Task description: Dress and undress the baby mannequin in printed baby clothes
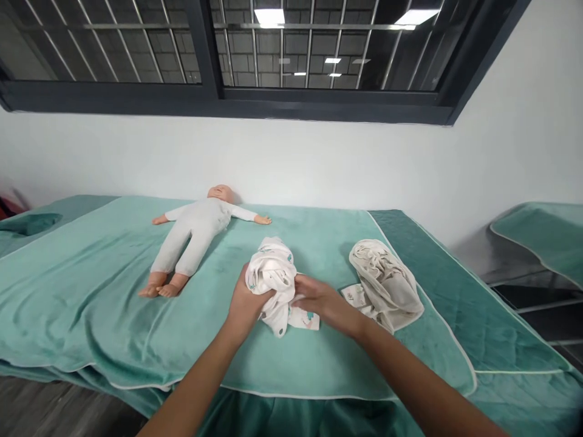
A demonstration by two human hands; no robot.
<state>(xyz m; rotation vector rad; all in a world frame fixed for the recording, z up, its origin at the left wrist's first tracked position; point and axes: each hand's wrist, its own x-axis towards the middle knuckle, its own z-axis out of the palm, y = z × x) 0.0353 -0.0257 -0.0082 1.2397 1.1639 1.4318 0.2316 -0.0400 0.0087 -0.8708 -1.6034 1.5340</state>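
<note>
My left hand (246, 303) grips a bunched white baby garment with small teal prints (273, 273), lifting it off the teal blanket (104, 303). My right hand (321, 300) pinches the same garment from its right side, fingers closed on the cloth. A baby doll in a white bodysuit (194, 233) lies on its back farther left, arms spread, head toward the wall. A second crumpled cream cloth (385, 282) lies just right of my right hand.
The blanket covers a bed that runs along a white wall (364, 170) under a dark-framed window (218, 97). Another teal-covered surface (542, 237) stands at the right across a gap. Grey floor (45, 406) shows at the lower left.
</note>
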